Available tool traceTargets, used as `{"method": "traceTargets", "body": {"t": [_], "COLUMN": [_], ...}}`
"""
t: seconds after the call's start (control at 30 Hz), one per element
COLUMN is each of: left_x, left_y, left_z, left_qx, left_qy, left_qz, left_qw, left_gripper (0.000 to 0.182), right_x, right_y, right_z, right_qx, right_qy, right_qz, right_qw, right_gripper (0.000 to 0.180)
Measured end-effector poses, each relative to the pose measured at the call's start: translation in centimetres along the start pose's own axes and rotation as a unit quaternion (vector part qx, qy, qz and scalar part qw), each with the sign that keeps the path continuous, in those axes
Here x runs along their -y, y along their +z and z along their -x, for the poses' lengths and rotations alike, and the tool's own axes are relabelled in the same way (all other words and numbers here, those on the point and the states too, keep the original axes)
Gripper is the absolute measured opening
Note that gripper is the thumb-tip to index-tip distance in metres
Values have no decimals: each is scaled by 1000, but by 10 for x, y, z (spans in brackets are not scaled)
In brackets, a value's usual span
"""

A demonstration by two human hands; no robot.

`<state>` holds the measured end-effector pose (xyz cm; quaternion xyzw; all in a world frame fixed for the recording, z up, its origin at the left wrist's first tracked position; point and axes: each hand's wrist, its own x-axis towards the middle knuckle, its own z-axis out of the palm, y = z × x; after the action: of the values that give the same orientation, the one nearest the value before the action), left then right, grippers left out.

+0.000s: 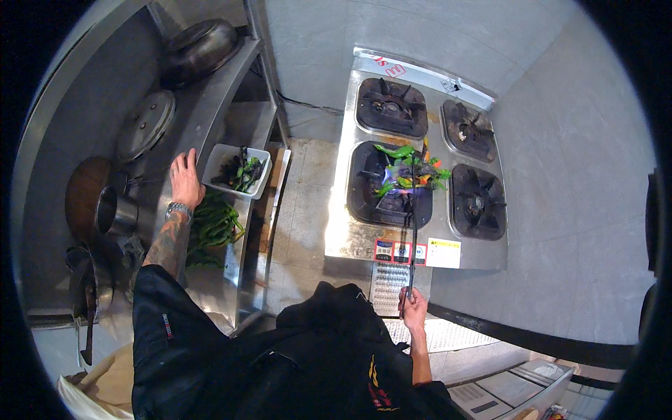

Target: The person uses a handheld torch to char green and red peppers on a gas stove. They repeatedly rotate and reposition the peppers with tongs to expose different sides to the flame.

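Observation:
Over on the left, my left hand rests on the edge of the steel upper shelf, holding nothing. Just right of its fingers is a white plastic tub with charred green peppers in it. Fresh green peppers lie in a heap on the lower shelf, partly behind my left forearm. My right hand grips the near end of a long dark metal tool, probably tongs. Its far end reaches green, orange and red peppers above the lit front-left burner. Blue flame shows among the peppers.
The steel gas stove has three other burners with no flame visible. An upturned metal pan, a round lid, a steel cylindrical pot and hanging ladles line the left shelf. Grey walls enclose the stove.

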<state>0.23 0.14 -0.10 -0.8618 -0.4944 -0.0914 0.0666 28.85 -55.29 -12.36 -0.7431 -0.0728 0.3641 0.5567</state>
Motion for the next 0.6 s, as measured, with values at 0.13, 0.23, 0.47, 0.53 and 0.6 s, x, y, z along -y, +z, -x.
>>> {"method": "traceTargets", "body": {"t": [0.13,0.23,0.47,0.53,0.6], "left_x": [1,0,-1,-1,0], "left_y": [1,0,-1,-1,-1], "left_z": [0,-1,0,-1,-1], "left_qx": [7,12,17,19,22], "left_qy": [-2,-6,-9,-9,-12], "left_qz": [3,-7,-14,-11,-11], "left_qw": [1000,1000,1000,1000,1000], "left_gripper": [100,100,102,102,102], "right_x": [20,35,80,94,109], "right_y": [-18,-32,-87,-101,-115], "right_z": [12,16,25,25,25], "right_qx": [3,-15,-121,-163,-186], "right_qy": [6,-2,-101,-92,-172], "right_qz": [0,11,243,318,427], "right_qw": [1000,1000,957,929,868], "right_gripper": [9,9,17,24,34]}}
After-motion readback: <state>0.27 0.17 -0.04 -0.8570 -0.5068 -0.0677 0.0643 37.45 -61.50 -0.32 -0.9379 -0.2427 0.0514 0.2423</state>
